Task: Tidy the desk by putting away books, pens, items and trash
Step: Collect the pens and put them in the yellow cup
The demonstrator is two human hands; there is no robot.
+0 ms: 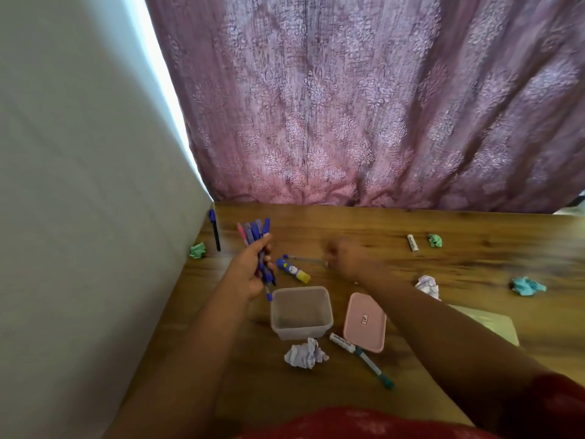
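Observation:
My left hand (253,267) grips a bundle of pens (258,240), blue and pink, their caps pointing up. My right hand (346,258) is blurred, its fingers closed on the end of a thin clear pen with a blue cap (300,258) that lies on the wooden desk (474,264). Just below the hands stands an empty translucent box (300,312), with its pink lid (365,321) lying beside it on the right. A blue and yellow glue stick (292,270) lies between the hands.
A blue-capped pen (215,229) lies by the white wall at left. A white marker (342,342) and a teal pen (375,369) lie below the lid. Crumpled paper balls: white (305,354), white (429,285), green (198,250), green (435,240), teal (527,286). A small white tube (412,243) lies far right.

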